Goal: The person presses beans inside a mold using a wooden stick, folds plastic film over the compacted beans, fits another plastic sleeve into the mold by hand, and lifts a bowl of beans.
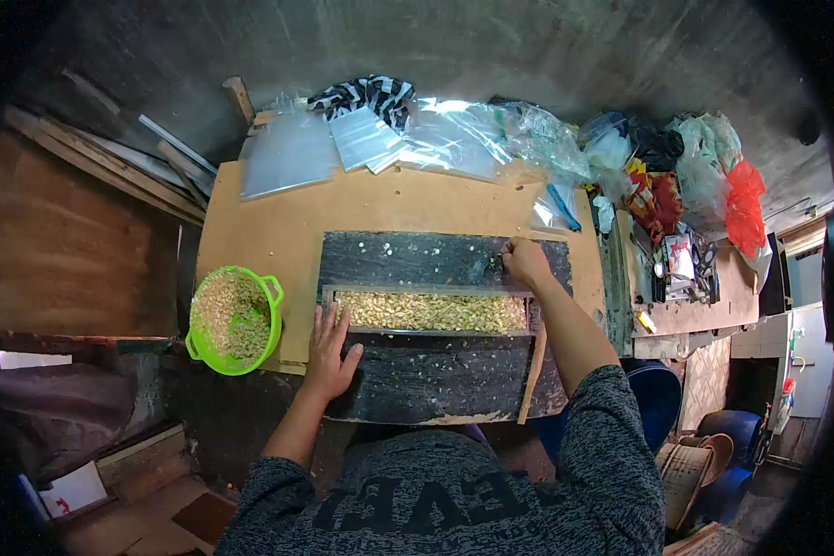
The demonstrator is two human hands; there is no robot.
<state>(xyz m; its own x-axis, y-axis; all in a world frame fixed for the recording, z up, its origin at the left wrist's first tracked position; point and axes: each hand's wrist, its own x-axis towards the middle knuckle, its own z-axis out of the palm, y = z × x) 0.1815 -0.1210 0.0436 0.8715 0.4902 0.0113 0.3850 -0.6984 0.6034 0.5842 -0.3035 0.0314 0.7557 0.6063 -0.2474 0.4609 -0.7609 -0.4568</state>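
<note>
Across the dark board point(389, 380), head view: long narrow frame point(398, 332) lying flat, filled end to end with pale flaky pieces point(435, 312). Layer fairly even by eye; depth and firmness impossible to judge from above. Filling judged well advanced, no bare gap noted along the frame. Loose bits scattered outside it, not gathered up. Similar-looking pieces, in good quantity, in the green basket point(221, 361) at the left edge of the tan table point(250, 218), so supply not used up.

Left hand point(329, 357): fingers spread, laid at the frame's left end, thumb held apart. Right hand point(525, 261): fingers curled in, knuckles up, over the board just beyond the frame's right end; anything pinched inside, cannot tell. Thin wooden stick point(532, 375) lying near the frame's right end, pointing toward the body. Clear plastic sheets point(292, 153) along the table's far side, apart from both hands.
</note>
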